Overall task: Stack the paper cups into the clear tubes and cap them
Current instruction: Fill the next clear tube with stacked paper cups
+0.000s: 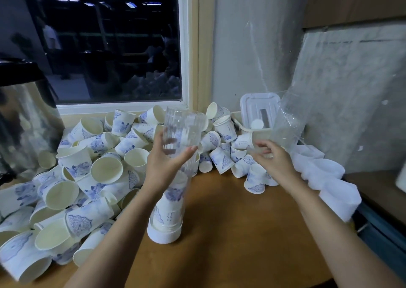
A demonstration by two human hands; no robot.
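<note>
Clear tube (183, 131) stands upright on the table (230, 232). Its bottom end sits in a white cap (163, 236), and its open mouth is up, leaning slightly away from the person. Left hand (167, 159) grips the tube around its upper half, thumb across the near side. Stacked cups (170, 202) fill only the lower part; the stretch above the hand looks empty. Right hand (275, 157) is off to the right, well apart from the tube, with fingers curled at a cup (242, 141) lying on its side in front of a white tub (259, 109). With blur and clear plastic there, cannot tell if the fingers actually hold the cup or anything else. Loose cups (87, 169) are heaped left of and behind the tube. Key relation: the tube mouth is up and to the left of the right hand, and the tube's axis is near vertical. Any cup from the right side likely has to travel left, line up with that axis and go straight down the mouth. The right hand is nearer those cups; the left hand is busy steadying the tube.
</note>
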